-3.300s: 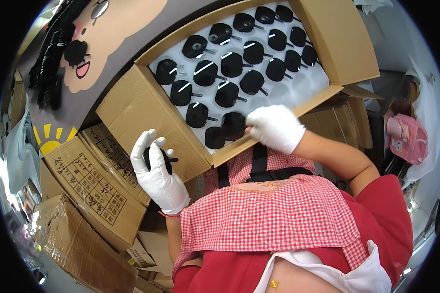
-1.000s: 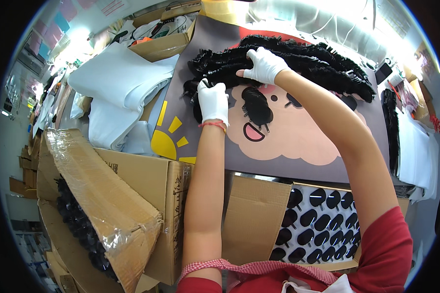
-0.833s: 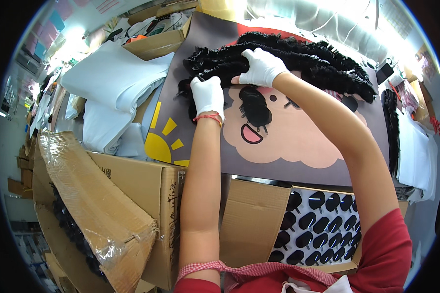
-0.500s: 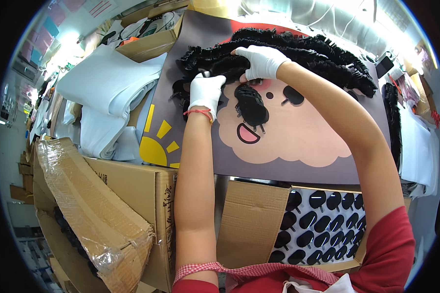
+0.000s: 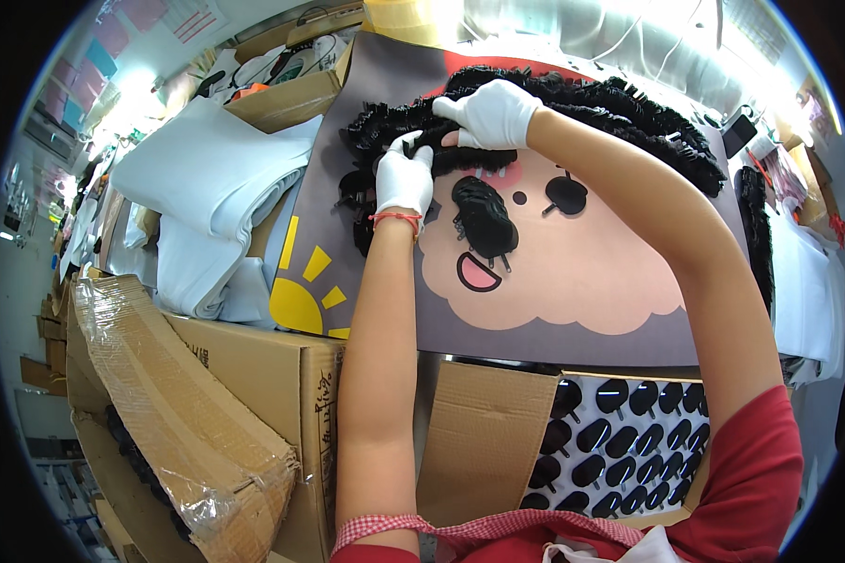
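Long rows of dark oval lenses with small tabs [image 5: 620, 122] stand packed on edge along the far part of a printed mat [image 5: 554, 281]. My left hand [image 5: 405, 178], in a white glove with bare fingertips, is closed at the left end of the rows, a dark lens between thumb and fingers. Beside it on the right, my gloved right hand [image 5: 494, 116] reaches over the nearer row, thumb and fingers closed about a bunch of lenses. The fingertips are partly hidden. A heap of loose lenses [image 5: 485, 218] lies on the mat below my hands, with a single lens [image 5: 566, 195] to its right.
An open carton [image 5: 486, 427] near me holds lenses in rows on a white sheet. Taped cardboard boxes [image 5: 239, 375] stand at the left, below folded white sheets [image 5: 197, 178]. A dark phone-like object [image 5: 739, 133] and white material [image 5: 798, 272] are at the right.
My left hand has shifted slightly right, and its fingers point further up. My right hand has moved slightly left and closer to it. The whole view has tilted a little.
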The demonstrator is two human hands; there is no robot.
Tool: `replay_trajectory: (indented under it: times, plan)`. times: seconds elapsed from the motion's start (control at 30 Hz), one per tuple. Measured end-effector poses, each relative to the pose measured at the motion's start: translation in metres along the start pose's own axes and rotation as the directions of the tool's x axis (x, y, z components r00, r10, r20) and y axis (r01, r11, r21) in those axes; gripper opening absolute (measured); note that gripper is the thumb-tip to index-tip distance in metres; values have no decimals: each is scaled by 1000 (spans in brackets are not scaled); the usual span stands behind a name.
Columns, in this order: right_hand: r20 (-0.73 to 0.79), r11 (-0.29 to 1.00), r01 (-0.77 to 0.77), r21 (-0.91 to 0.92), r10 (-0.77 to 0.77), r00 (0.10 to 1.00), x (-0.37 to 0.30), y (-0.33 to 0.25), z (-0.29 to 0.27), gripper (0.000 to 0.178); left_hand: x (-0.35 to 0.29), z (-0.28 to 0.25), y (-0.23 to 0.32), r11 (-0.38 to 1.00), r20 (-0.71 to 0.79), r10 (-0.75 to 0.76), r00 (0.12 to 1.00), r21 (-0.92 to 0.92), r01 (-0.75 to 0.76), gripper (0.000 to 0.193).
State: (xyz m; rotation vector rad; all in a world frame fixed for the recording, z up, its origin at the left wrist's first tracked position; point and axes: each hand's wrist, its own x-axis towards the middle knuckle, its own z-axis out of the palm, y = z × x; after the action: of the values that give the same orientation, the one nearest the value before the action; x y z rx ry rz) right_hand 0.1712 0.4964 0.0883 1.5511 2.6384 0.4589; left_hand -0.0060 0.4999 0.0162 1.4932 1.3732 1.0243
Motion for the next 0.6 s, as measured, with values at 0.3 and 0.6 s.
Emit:
replay_trajectory:
  times: [0.3,0.6]
  plan:
    - [36,993,105,52,-107,994,-23,1,-5,11,-22,7,10,982,-5,188,982,-9,-188,14]
    - [-214,988,148,-42,-154,965,-221,22,-64,20,-159,103,69,818,41,506,862,-342,-463,11]
